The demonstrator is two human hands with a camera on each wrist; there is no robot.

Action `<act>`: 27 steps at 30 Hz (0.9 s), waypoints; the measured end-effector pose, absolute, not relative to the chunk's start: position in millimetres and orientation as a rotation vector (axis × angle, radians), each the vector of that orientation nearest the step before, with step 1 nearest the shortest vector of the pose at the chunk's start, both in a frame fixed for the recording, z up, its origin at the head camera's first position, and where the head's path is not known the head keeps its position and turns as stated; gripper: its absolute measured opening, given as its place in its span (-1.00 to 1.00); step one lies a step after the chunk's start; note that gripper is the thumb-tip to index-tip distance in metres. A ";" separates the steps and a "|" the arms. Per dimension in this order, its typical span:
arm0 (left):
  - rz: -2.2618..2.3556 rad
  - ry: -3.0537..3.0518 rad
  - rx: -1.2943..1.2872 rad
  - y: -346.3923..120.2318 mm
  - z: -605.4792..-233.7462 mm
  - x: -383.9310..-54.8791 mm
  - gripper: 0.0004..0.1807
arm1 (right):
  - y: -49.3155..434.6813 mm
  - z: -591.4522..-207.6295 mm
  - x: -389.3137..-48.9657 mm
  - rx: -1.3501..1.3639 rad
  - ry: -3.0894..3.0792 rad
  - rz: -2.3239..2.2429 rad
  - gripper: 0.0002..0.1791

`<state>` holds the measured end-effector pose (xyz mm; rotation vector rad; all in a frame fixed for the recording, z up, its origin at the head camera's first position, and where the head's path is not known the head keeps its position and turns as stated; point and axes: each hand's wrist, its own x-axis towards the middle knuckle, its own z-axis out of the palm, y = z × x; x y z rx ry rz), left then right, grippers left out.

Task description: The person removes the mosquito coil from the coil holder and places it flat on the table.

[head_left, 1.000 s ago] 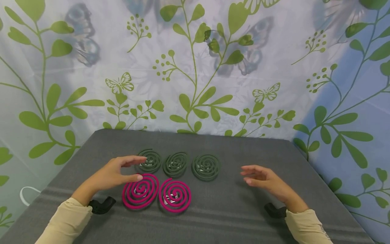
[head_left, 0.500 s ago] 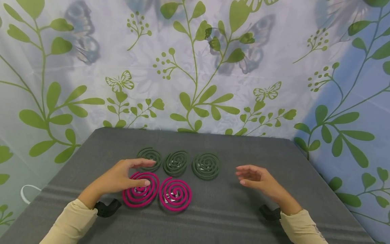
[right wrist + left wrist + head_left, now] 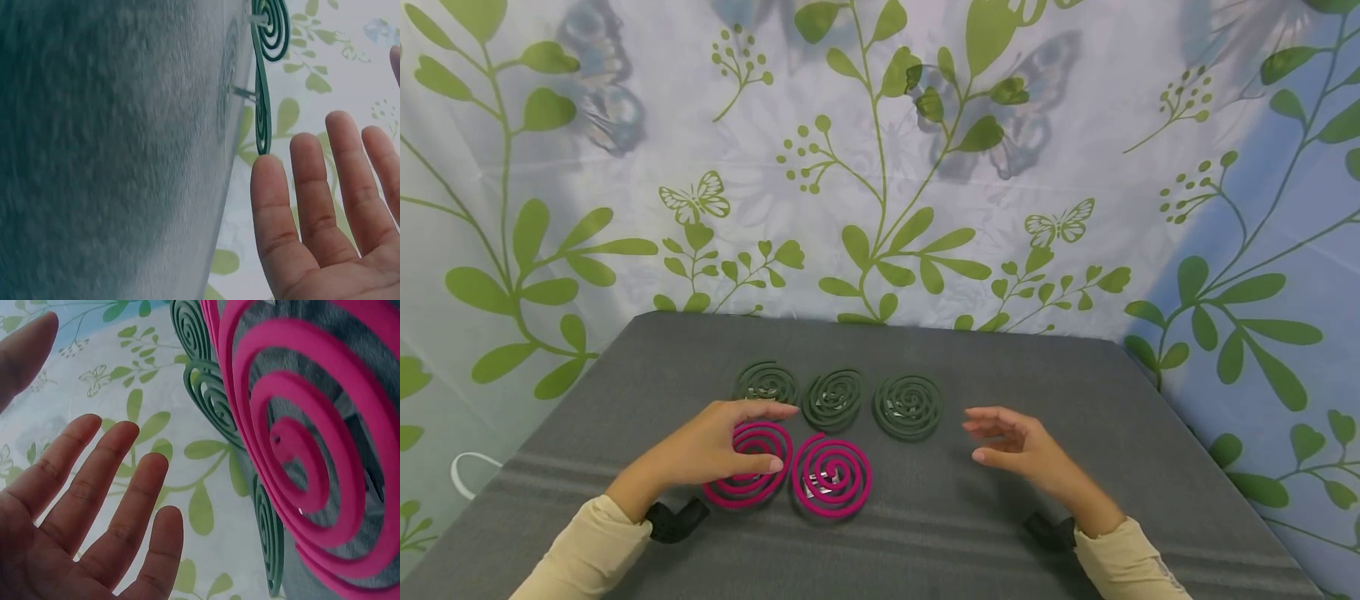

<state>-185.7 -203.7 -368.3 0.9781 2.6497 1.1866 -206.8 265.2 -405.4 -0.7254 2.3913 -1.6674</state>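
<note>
Two pink mosquito coils lie on the table in the head view: a left one [image 3: 736,495], partly hidden by my left hand [image 3: 715,442], and a right one [image 3: 832,477]. Behind them three dark green mosquito coils make a row: left [image 3: 766,380], middle [image 3: 833,400] and right [image 3: 908,407]. My left hand hovers above the left pink coil, fingers extended and thumb apart, holding nothing. To the right of the coils, my right hand [image 3: 1024,450] hangs over the table with extended, slightly bent fingers and nothing in it. In the left wrist view a pink coil [image 3: 294,381] looms close.
A grey cloth covers the table [image 3: 940,533]. A patterned curtain [image 3: 880,150] with green leaves and butterflies stands behind it and at the sides. Small metal stands [image 3: 822,483] show under the coils. A white loop [image 3: 466,477] hangs beyond the left table edge.
My left hand has moved right, further over the left pink coil. My right hand has moved left, nearer to the coils. The coils have stayed in place.
</note>
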 end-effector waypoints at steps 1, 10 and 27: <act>1.181 2.650 0.985 -202.8 -369.1 -185.3 -0.33 | 263.3 -405.7 -206.3 -0.727 2.387 -1.667 -0.42; 1.140 2.664 1.058 -193.8 -370.3 -181.7 -0.31 | 247.0 -406.6 -199.8 -0.794 2.400 -1.607 -0.36; 1.065 2.698 1.058 -184.5 -378.7 -181.8 -0.22 | 224.9 -412.5 -195.9 -0.810 2.323 -1.599 -0.36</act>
